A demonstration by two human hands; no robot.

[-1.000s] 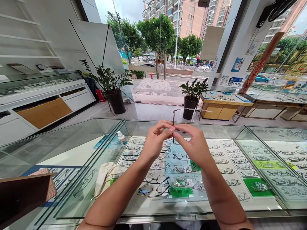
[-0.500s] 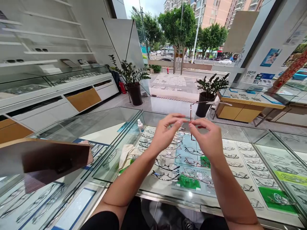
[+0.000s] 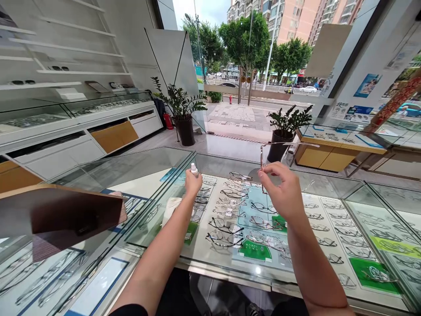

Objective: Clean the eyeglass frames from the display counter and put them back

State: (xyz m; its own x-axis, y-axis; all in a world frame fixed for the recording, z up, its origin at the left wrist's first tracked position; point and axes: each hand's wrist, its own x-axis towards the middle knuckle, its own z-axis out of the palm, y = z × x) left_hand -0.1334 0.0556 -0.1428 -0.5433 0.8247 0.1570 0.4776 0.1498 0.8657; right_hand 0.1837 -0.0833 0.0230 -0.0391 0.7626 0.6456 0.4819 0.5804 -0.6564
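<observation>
Left hand curled round bottle; right hand pinching glasses upright above case, thumb against fingers.

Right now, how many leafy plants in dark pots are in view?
2: left plant, before the pale panel; right plant, beyond the thin metal eyeglasses in the right hand.

Left hand seemingly grips white bottle; right holds glasses.

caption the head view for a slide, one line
Left hand around a small white bottle, right hand holding up glasses, over a glass display case of eyewear.
</observation>
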